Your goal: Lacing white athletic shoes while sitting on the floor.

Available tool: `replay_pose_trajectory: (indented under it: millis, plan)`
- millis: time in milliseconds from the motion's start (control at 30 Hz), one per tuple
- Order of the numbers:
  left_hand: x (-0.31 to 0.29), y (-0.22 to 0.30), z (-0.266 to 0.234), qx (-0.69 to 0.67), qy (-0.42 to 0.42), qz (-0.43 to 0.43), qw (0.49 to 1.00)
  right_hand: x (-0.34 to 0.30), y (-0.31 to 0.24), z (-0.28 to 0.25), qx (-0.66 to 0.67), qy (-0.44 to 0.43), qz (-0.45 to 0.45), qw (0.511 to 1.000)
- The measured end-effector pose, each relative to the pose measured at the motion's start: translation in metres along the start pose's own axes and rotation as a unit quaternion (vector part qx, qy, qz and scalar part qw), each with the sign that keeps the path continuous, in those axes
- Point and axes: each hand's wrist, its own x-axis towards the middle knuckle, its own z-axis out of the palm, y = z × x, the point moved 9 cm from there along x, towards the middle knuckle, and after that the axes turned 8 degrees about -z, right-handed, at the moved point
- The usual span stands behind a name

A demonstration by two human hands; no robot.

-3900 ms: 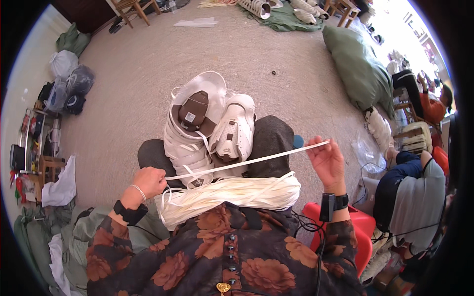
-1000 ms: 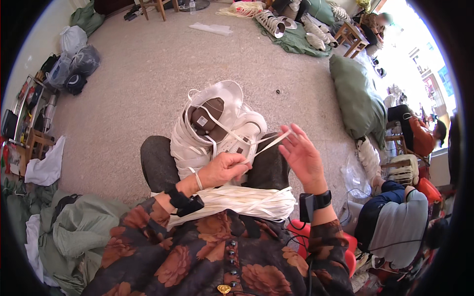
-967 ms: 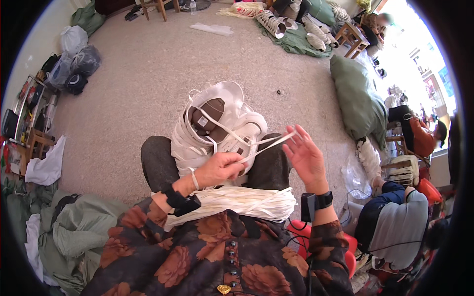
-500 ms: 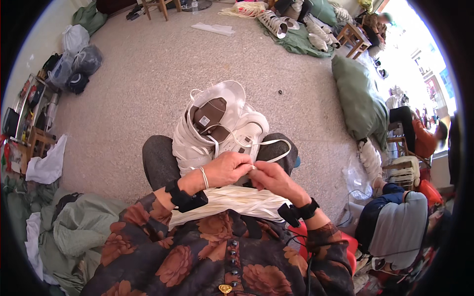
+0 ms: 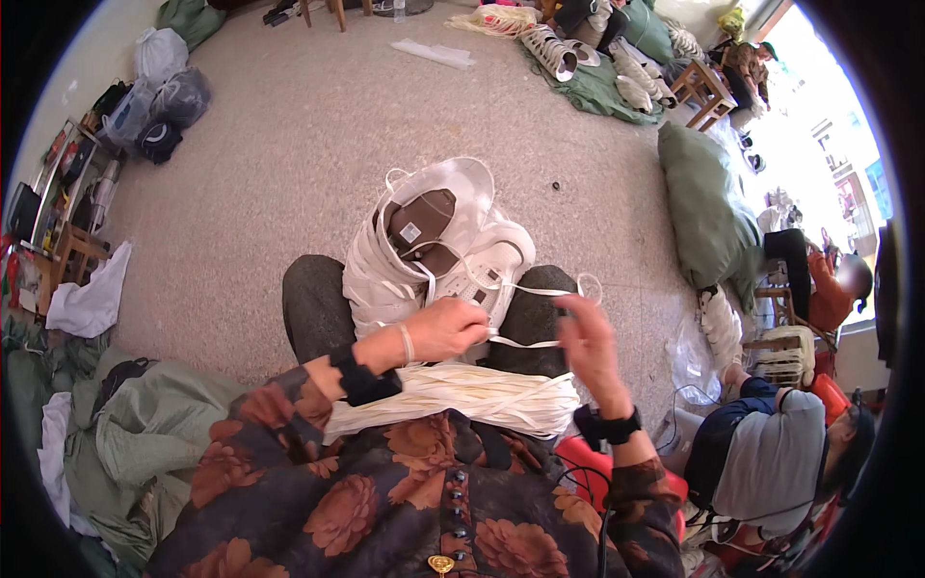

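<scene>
Between my knees rests a nested stack of white shoes (image 5: 371,279), brown insole showing in the opening of the top one. A thin white shoelace (image 5: 525,343) comes off the shoe at its right. My left hand (image 5: 448,329) is closed at the shoe's near end, pinching the lace. My right hand (image 5: 590,347), slightly blurred, is out to the right beyond my knee, with the lace stretched across to it and a loop curling above its fingertips. Across my lap lies a thick bundle of white laces (image 5: 462,397).
Green cloth (image 5: 164,438) is heaped at left, near a white cloth (image 5: 92,289). A stuffed green sack (image 5: 703,202) lies at right. A person in grey (image 5: 771,458) sits close by on the right; others sit farther off. Plastic bags (image 5: 178,96) stand at far left.
My right hand has moved away from my left, to the right, drawing the lace out between them. My left hand stays near the shoe. The whole view has shifted slightly.
</scene>
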Motion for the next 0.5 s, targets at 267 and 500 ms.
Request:
replay_pose_trajectory:
  millis: [267,500]
  plan:
    - [0.006,-0.004,-0.005,0.025,0.001,0.008,1.000,-0.011,0.002,0.015,0.068,-0.079,0.099,0.990]
    - [-0.002,-0.021,-0.014,-0.029,0.003,-0.038,0.999,-0.048,0.054,-0.082,-0.234,0.020,0.053,0.970]
